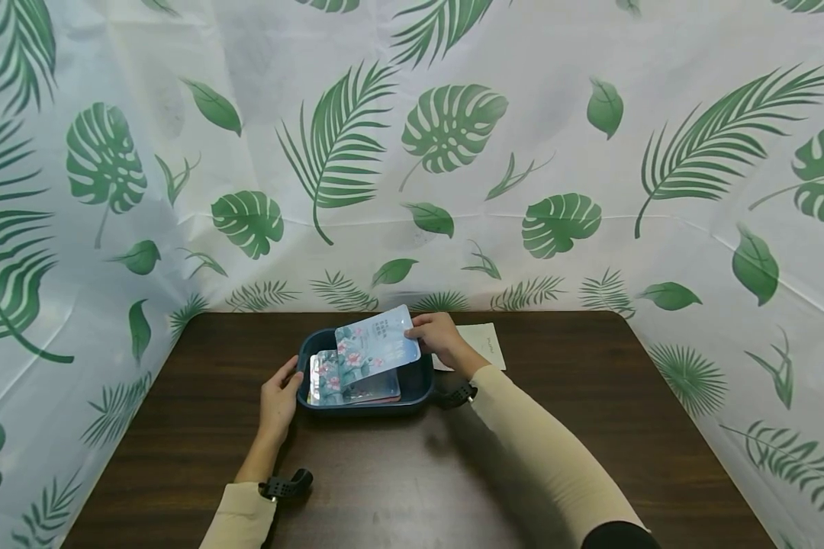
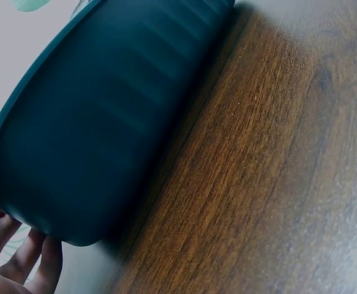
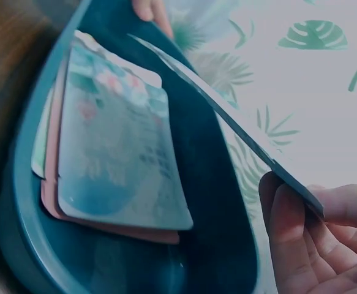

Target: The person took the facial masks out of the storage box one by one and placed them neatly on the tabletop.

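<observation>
One left hand [image 1: 278, 404] grips the blue tub [image 1: 365, 410] at its left end; inside lies a packet stack [image 1: 325, 374]. Above it, the right hand [image 1: 441, 338] pinches a flat packet [image 1: 378, 347], probably light, bendable, slick, best held by that edge.

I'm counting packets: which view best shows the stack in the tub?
Right wrist: it looks into the tub, showing the stack close with layered edges. The head view shows it smaller, partly behind the raised packet; the left wrist view shows none of it.
</observation>
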